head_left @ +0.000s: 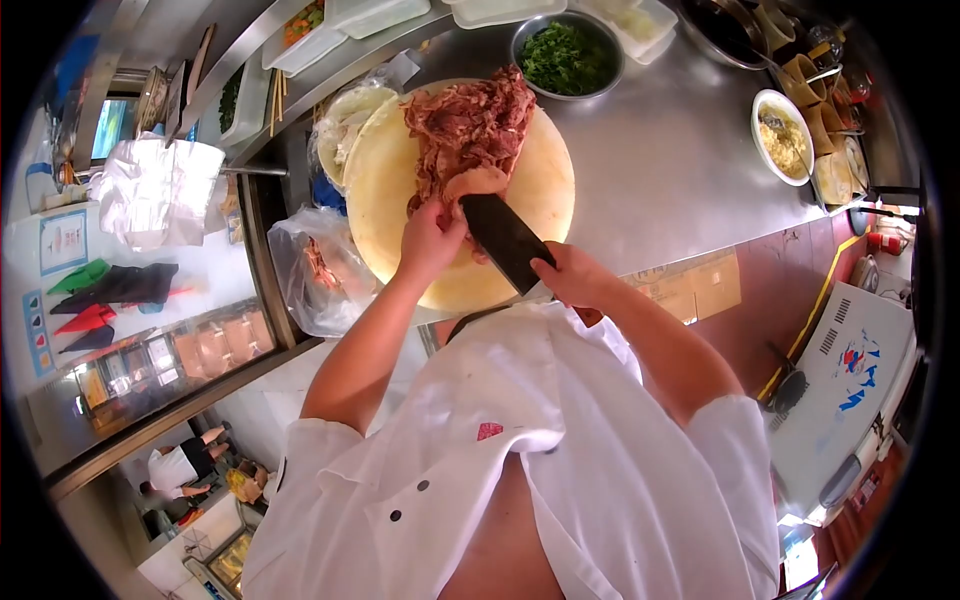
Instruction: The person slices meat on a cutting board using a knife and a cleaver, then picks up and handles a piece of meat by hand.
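Observation:
A large piece of dark cooked meat [465, 125] lies on the round, pale chopping board [545, 175]. My left hand [432, 238] is closed on the near end of the meat, where a paler, fatty piece shows. In my right hand [578, 275] is a cleaver [505, 240] with a broad dark blade. The blade slants up to the left, its far end beside my left fingers and against the meat's near end. Whether its edge has entered the meat cannot be seen.
A metal bowl of chopped greens [568, 58] stands behind the board. On the steel counter [670, 170], a white bowl [782, 137] with a spoon sits at right. A plastic bag [318, 270] with meat scraps lies left of the board. Another person [185, 465] is at lower left.

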